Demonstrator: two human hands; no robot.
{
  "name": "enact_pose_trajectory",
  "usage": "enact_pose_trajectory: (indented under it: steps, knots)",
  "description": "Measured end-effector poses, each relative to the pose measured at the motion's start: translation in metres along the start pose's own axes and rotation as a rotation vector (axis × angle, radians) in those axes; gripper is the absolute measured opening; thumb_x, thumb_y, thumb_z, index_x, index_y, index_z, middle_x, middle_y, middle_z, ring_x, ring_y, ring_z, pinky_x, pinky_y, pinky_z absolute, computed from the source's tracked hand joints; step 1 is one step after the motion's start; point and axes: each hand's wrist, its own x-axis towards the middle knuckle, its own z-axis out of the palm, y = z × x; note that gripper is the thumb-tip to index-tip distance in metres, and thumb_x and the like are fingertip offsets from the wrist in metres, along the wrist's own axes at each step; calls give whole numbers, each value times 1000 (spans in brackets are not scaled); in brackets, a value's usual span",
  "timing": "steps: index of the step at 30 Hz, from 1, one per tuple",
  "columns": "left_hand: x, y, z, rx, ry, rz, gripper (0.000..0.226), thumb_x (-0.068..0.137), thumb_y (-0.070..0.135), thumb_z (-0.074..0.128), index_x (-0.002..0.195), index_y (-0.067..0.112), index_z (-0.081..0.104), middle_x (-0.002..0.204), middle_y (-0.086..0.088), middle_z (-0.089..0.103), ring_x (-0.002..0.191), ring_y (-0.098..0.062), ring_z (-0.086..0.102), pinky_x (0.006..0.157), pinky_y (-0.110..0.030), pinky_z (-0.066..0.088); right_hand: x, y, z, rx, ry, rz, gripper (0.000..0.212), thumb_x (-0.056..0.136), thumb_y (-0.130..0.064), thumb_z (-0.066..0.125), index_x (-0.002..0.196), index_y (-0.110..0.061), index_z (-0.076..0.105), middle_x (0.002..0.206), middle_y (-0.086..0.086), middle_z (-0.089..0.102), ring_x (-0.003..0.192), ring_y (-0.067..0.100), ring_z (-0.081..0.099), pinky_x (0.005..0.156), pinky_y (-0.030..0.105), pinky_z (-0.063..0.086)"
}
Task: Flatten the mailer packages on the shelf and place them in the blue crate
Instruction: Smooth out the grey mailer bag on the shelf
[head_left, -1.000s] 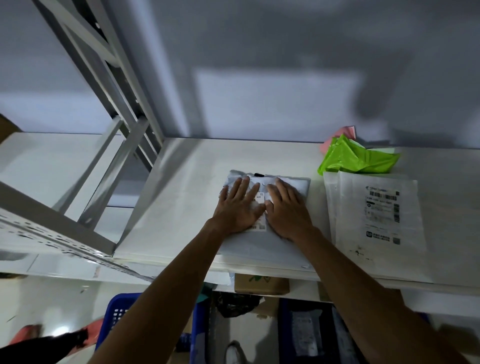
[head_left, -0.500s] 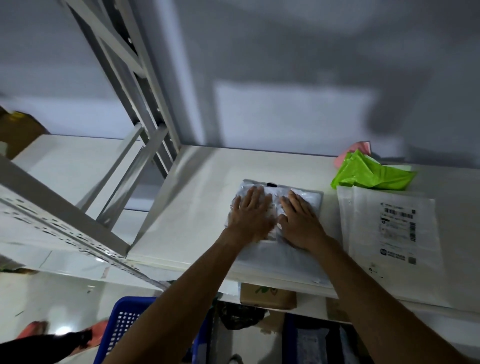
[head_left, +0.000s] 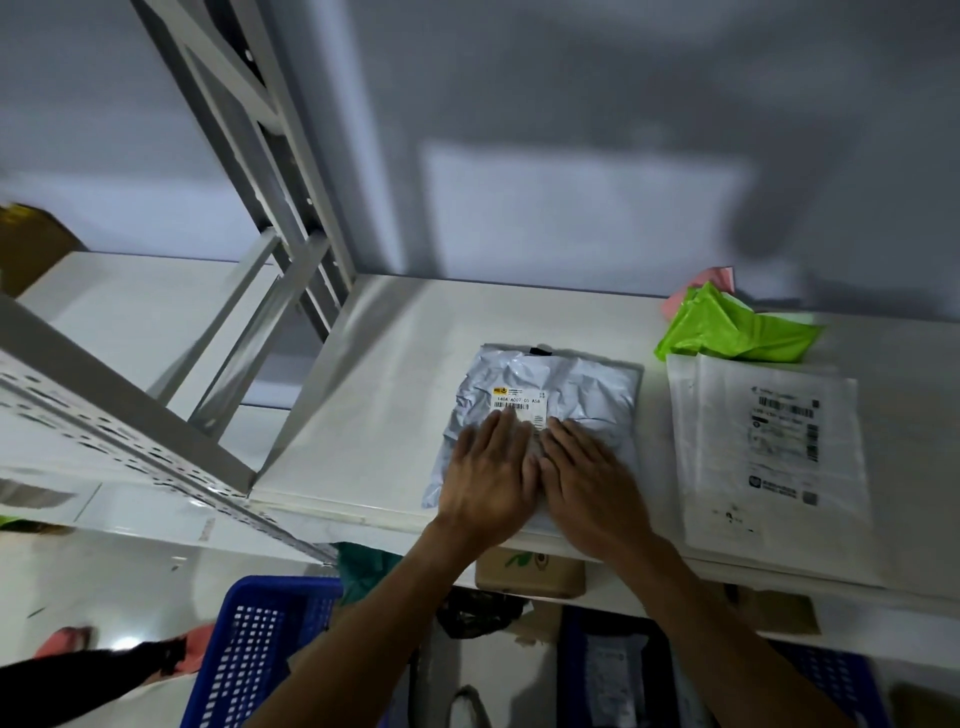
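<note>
The crumpled grey plastic mailer (head_left: 545, 410) is pressed flat on the white metal shelf (head_left: 374, 405) by left hand (head_left: 488, 480) and right hand (head_left: 589, 486), fingers extended, nothing gripped. Next, lifting into the blue perforated plastic crate (head_left: 260, 649) below the shelf is judged required.

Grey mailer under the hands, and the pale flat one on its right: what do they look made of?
Grey mailer: thin plastic film, probably poly, with a slight gloss. It holds sharp crumples and catches highlights along the creases. Pale flat mailer: looks like frosted, translucent plastic, matte and smooth, lying nearly without wrinkles. Whether its printed label sits on top or shows through, I cannot tell.
</note>
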Motion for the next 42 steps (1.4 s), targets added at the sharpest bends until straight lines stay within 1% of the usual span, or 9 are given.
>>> enact_pose_trajectory:
  steps: [5, 9, 12, 14, 17, 20, 25, 30, 42]
  knots:
    - [-7, -38, -2, -90, 44, 39, 71, 106, 55, 11, 151, 9, 43, 159, -14, 37, 152, -22, 23, 123, -38, 25, -12, 34, 3, 163, 15, -15, 60, 109, -41, 16, 138, -12, 59, 151, 3, 51, 144, 18, 40, 117, 41, 35]
    - [-11, -45, -7, -211, 17, -3, 73, 101, 59, 17, 154, 13, 38, 163, -5, 28, 153, -14, 18, 123, -21, 7, -15, 47, 10, 348, 8, 109, 68, 106, -53, 16, 142, -11, 55, 156, -1, 43, 147, 15, 33, 123, 34, 24]
    - [-5, -48, -11, -205, 32, 4, 71, 99, 58, 26, 147, 11, 50, 157, -7, 42, 148, -20, 35, 122, -31, 28, -12, 44, 4, 398, -15, 166, 59, 102, -49, 26, 141, -16, 56, 155, -5, 43, 147, 12, 33, 122, 34, 26]
    - [8, -50, -16, -131, 24, 41, 61, 97, 51, 33, 131, 12, 64, 140, -8, 59, 129, -26, 56, 104, -35, 49, -4, 41, -9, 334, -23, 201, 42, 102, -38, 43, 134, -18, 61, 148, -6, 51, 138, 14, 44, 115, 33, 35]
    - [31, -44, -34, 29, -29, 62, 48, 95, 46, 35, 113, 14, 66, 130, -8, 60, 112, -29, 61, 83, -37, 52, 18, 31, -21, 178, 75, 207, 33, 96, -27, 51, 123, -12, 64, 129, 6, 60, 118, 28, 58, 96, 38, 48]
    - [47, -35, -33, -23, 35, 104, 43, 96, 36, 50, 127, 9, 60, 135, -16, 55, 118, -34, 57, 94, -41, 50, 41, 25, -14, 129, 105, 87, 49, 91, -28, 42, 133, -10, 61, 143, 11, 55, 130, 29, 52, 105, 45, 47]
    - [73, -41, -12, -25, -10, 333, 63, 102, 43, 30, 153, 6, 38, 159, -20, 35, 151, -31, 25, 123, -44, 26, 60, 34, 1, 78, 13, -24, 58, 98, -34, 37, 149, -10, 46, 159, 8, 39, 145, 25, 39, 119, 42, 31]
    - [86, -49, -2, -15, -151, 236, 70, 99, 55, 21, 161, 23, 17, 169, -6, 7, 156, -22, 6, 126, -43, 10, 70, 42, 14, 120, -88, 35, 72, 94, -44, 15, 157, -11, 30, 164, 6, 27, 153, 18, 23, 126, 39, 17]
    - [89, -56, 12, -98, -64, 167, 82, 93, 70, 15, 161, 23, 15, 169, -1, 4, 156, -16, -1, 127, -41, 7, 72, 48, 22, 81, -47, 68, 63, 101, -42, 23, 156, -14, 33, 164, 2, 30, 152, 17, 24, 125, 39, 21]
